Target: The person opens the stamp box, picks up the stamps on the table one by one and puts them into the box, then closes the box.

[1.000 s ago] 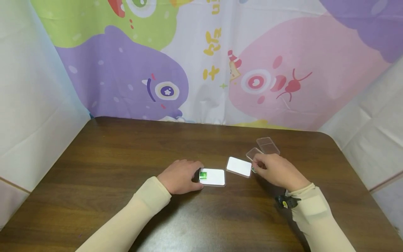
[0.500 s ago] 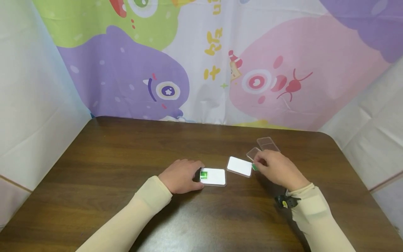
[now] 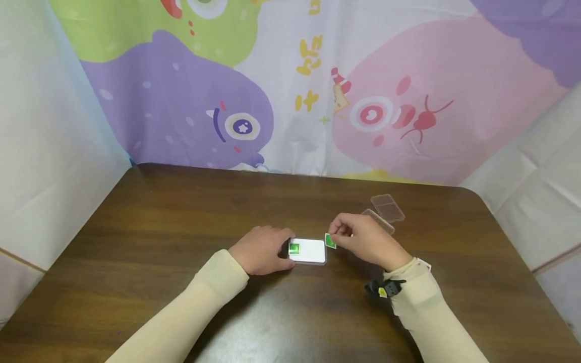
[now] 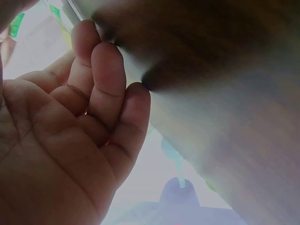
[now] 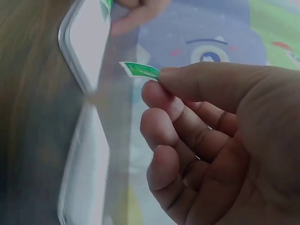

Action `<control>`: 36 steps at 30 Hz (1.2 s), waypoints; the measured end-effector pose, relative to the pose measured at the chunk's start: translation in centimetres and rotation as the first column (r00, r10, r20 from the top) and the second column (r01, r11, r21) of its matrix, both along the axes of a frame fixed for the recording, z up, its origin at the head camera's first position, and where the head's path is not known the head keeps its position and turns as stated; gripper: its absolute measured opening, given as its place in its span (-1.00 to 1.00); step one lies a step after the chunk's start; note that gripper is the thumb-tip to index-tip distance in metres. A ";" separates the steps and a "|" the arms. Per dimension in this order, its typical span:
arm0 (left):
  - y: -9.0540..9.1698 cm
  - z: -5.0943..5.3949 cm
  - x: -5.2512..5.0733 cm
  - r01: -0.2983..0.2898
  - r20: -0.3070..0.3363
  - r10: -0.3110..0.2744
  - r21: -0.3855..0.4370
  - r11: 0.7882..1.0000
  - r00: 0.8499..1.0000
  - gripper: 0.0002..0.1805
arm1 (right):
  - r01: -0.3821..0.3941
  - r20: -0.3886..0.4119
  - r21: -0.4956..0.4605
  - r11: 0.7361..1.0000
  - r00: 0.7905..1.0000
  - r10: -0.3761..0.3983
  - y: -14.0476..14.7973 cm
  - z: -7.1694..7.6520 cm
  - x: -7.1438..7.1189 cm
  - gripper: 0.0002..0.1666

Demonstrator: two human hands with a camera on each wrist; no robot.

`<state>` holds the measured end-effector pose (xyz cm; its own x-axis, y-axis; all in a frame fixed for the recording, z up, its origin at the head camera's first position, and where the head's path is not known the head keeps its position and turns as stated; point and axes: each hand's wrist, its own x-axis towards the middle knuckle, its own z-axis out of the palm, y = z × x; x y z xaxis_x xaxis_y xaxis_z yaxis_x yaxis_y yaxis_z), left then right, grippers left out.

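In the head view my left hand (image 3: 263, 250) holds the left end of a white card in a clear plastic case (image 3: 310, 251), thumb and forefinger at its two long edges. A green stamp (image 3: 294, 249) lies at the card's left end. My right hand (image 3: 369, 239) pinches a second green stamp (image 5: 140, 70) with a toothed white edge between thumb and forefinger. This stamp is held just right of the case, apart from it. In the left wrist view the other fingers (image 4: 108, 65) bend towards the table.
Behind the right hand lie a clear plastic case (image 3: 379, 222), partly hidden, and a clear lid-like piece (image 3: 388, 207). A white corner (image 3: 425, 263) shows beside the right cuff. The brown table (image 3: 190, 201) meets a cartoon-print curtain (image 3: 299, 146) at the back.
The right hand has moved left with the stamp, from the right-hand pieces towards the held case. The second white card no longer shows at its former spot. The left hand has stayed put.
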<state>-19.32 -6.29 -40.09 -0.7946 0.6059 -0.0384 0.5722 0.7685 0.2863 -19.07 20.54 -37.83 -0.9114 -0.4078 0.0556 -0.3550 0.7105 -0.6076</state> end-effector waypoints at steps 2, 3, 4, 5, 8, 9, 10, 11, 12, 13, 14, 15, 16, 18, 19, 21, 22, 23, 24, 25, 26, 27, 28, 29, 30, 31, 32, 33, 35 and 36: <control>0.1 0.1 0.0 -0.003 0.001 0.003 -0.004 1.000 1.000 -0.42 | -0.021 0.042 -0.037 0.999 0.999 0.022 -0.8 -0.4 -0.3 -0.94; 0.1 0.1 -0.1 -0.002 0.002 0.002 -0.003 1.000 1.000 -0.42 | -0.030 0.056 -0.046 0.998 0.998 0.033 -1.2 -0.6 -0.4 -0.95; 0.2 0.1 -0.1 -0.002 0.003 0.002 -0.004 1.000 1.000 -0.42 | -0.035 0.070 -0.051 0.998 0.997 0.038 -1.5 -0.8 -0.6 -0.95; 0.2 0.1 -0.1 0.000 0.004 0.000 -0.003 1.000 1.000 -0.42 | -0.037 0.080 -0.052 0.998 0.996 0.041 -1.7 -1.0 -0.7 -0.95; 0.3 0.2 0.0 0.006 0.007 -0.006 -0.001 1.000 1.000 -0.42 | -0.039 0.095 -0.057 0.998 0.994 0.044 -2.1 -1.4 -0.8 -0.96; 0.3 0.2 0.0 0.007 0.007 -0.007 -0.001 1.000 1.000 -0.42 | -0.037 0.099 -0.061 0.997 0.994 0.043 -2.1 -1.5 -0.8 -0.96; 0.3 0.2 0.0 0.008 0.006 -0.008 -0.002 1.000 1.000 -0.42 | -0.035 0.103 -0.064 0.997 0.994 0.042 -2.2 -1.6 -0.8 -0.95; 0.3 0.3 0.0 0.008 0.006 -0.008 -0.002 1.000 1.000 -0.41 | -0.038 0.108 -0.069 0.997 0.993 0.045 -2.3 -1.7 -0.9 -0.96; 0.3 0.3 0.0 0.006 0.006 -0.006 -0.004 1.000 1.000 -0.41 | -0.043 0.116 -0.073 0.996 0.992 0.051 -2.4 -1.8 -0.9 -0.95; 0.2 0.2 0.0 0.004 0.005 -0.004 -0.007 1.000 1.000 -0.41 | -0.048 0.125 -0.077 0.996 0.990 0.058 -2.4 -1.8 -1.0 -0.95; 0.2 0.2 0.0 0.002 0.005 -0.002 -0.007 1.000 1.000 -0.40 | -0.054 0.135 -0.080 0.995 0.989 0.065 -2.5 -1.9 -1.0 -0.95; 0.2 0.2 0.0 0.000 0.006 0.000 -0.009 1.000 1.000 -0.40 | -0.060 0.145 -0.082 0.995 0.987 0.071 -2.5 -2.0 -1.0 -0.95; 0.1 0.2 0.0 -0.002 0.006 0.002 -0.009 1.000 1.000 -0.40 | -0.065 0.152 -0.085 0.994 0.985 0.077 -2.6 -2.1 -1.1 -0.94; 0.1 0.2 0.0 -0.005 0.009 0.005 -0.008 1.000 1.000 -0.39 | -0.065 0.152 -0.081 0.995 0.985 0.077 -2.6 -2.1 -1.1 -0.95; 0.1 0.2 0.0 -0.004 0.007 0.004 -0.008 1.000 1.000 -0.39 | -0.061 0.146 -0.076 0.995 0.987 0.072 -2.5 -2.2 -1.1 -0.95; 0.1 0.1 0.0 -0.001 0.001 0.001 -0.009 1.000 1.000 -0.39 | -0.055 0.123 -0.052 0.997 0.991 0.061 -2.5 -2.2 -1.0 -0.95; 0.1 0.1 0.0 0.000 -0.003 0.000 -0.010 1.000 1.000 -0.40 | -0.051 0.108 -0.035 0.998 0.993 0.054 -2.5 -2.2 -1.0 -0.94; 0.1 0.1 0.0 0.001 -0.008 -0.001 -0.012 1.000 1.000 -0.39 | -0.047 0.093 -0.015 0.999 0.994 0.048 -2.5 -2.3 -0.9 -0.93; 0.1 0.0 0.0 0.002 -0.013 -0.002 -0.015 1.000 1.000 -0.40 | -0.044 0.080 0.003 0.999 0.996 0.044 -2.5 -2.3 -0.9 -0.92; 0.1 0.0 0.0 0.003 -0.017 -0.004 -0.018 1.000 1.000 -0.40 | -0.041 0.069 0.020 0.999 0.997 0.040 -2.5 -2.3 -0.9 -0.92; 0.1 0.0 0.0 0.003 -0.019 -0.003 -0.018 1.000 1.000 -0.40 | -0.038 0.057 0.038 0.999 0.998 0.036 -2.6 -2.3 -0.9 -0.91; 0.1 -0.1 0.0 0.003 -0.019 -0.003 -0.018 1.000 1.000 -0.40 | -0.034 0.046 0.053 0.998 0.998 0.031 -2.7 -2.3 -0.8 -0.91; 0.1 -0.1 0.0 0.003 -0.020 -0.004 -0.018 1.000 1.000 -0.40 | -0.029 0.034 0.068 0.997 0.999 0.026 -2.7 -2.3 -0.8 -0.91; 0.1 -0.1 0.0 0.004 -0.020 -0.004 -0.017 1.000 1.000 -0.40 | -0.023 0.023 0.081 0.996 1.000 0.021 -2.8 -2.4 -0.7 -0.90; 0.1 -0.1 0.0 0.005 -0.019 -0.005 -0.015 1.000 1.000 -0.40 | -0.018 0.010 0.093 0.996 1.000 0.017 -2.9 -2.4 -0.7 -0.90; 0.1 -0.1 0.0 0.005 -0.018 -0.005 -0.013 1.000 1.000 -0.40 | -0.014 0.000 0.104 0.994 1.000 0.014 -3.0 -2.4 -0.6 -0.89; 0.1 -0.1 0.0 0.005 -0.017 -0.005 -0.010 1.000 1.000 -0.41 | -0.011 -0.012 0.115 0.993 1.000 0.013 -3.1 -2.4 -0.6 -0.88; 0.1 -0.2 0.0 0.005 -0.016 -0.006 -0.007 1.000 1.000 -0.41 | -0.013 -0.022 0.123 0.992 1.000 0.015 -3.2 -2.4 -0.5 -0.88; 0.1 -0.2 0.0 0.006 -0.019 -0.006 -0.003 1.000 1.000 -0.42 | -0.024 -0.035 0.140 0.990 0.999 0.029 -3.3 -2.4 -0.5 -0.86; 0.1 -0.2 0.0 0.006 -0.020 -0.006 -0.001 1.000 1.000 -0.42 | -0.031 -0.038 0.147 0.989 0.999 0.037 -3.3 -2.5 -0.5 -0.85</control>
